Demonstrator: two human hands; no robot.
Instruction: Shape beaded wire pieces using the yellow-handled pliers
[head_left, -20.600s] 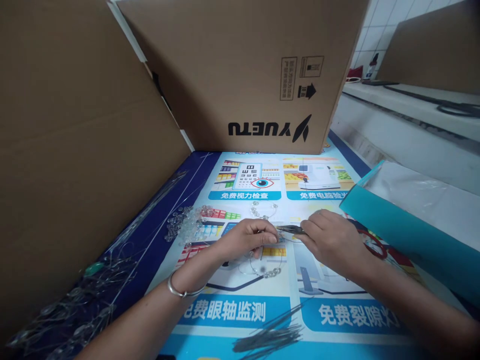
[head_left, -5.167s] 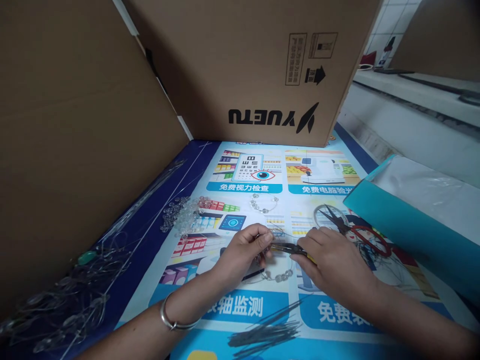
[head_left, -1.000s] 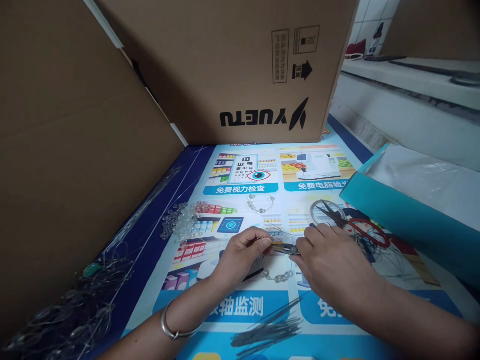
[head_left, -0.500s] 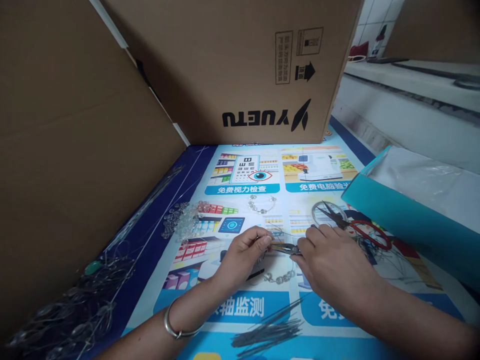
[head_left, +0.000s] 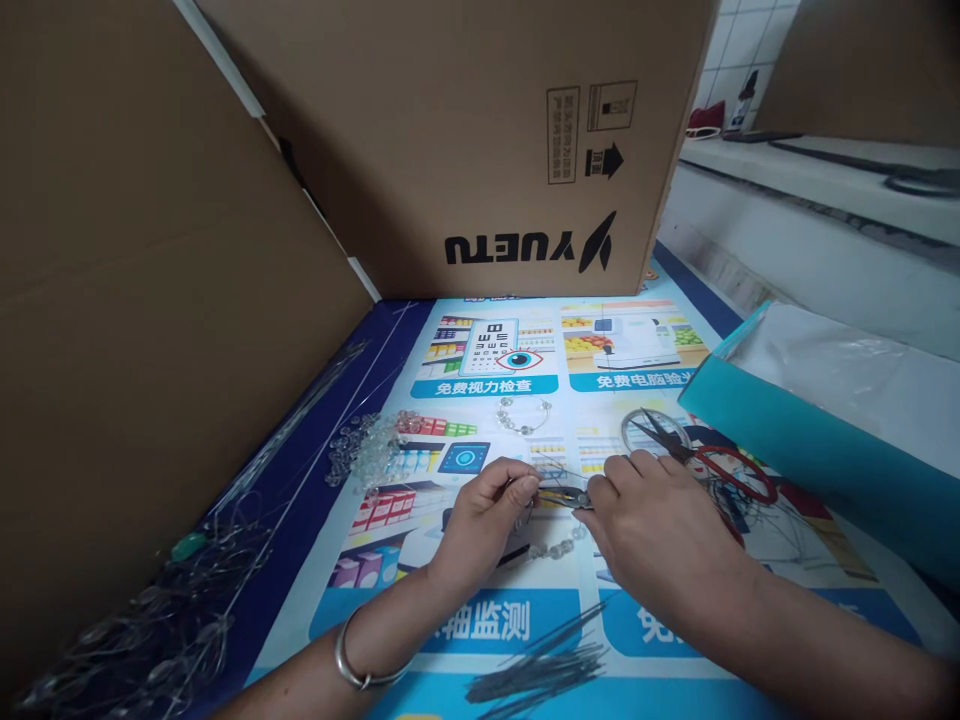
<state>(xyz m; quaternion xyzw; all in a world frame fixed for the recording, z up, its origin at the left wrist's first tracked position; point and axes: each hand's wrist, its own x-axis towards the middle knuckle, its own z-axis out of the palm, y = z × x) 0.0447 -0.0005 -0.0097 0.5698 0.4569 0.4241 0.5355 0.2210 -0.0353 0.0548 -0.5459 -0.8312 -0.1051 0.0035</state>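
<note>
My left hand (head_left: 487, 510), with a silver bangle (head_left: 367, 665) on its wrist, pinches a thin wire piece near the centre. My right hand (head_left: 649, 510) is wrapped round the pliers (head_left: 568, 496), whose jaws point left and meet the wire at my left fingertips. Just below hangs or lies a short row of clear beads (head_left: 559, 547); whether it joins the held wire cannot be made out. Above my hands a curved beaded wire (head_left: 525, 428) lies on the printed sheet. Left of it is a pile of clear beads (head_left: 364, 450).
Red-handled scissors (head_left: 731, 472) lie by a wire coil (head_left: 651, 432) right of my hand. Cut wires (head_left: 536, 665) lie in front. Tangled wirework (head_left: 195, 600) is at left, cardboard (head_left: 480, 150) stands behind, and a teal box (head_left: 810, 440) is at right.
The pliers and my right hand have shifted slightly left, towards my left fingertips. The whole view has tilted a little.
</note>
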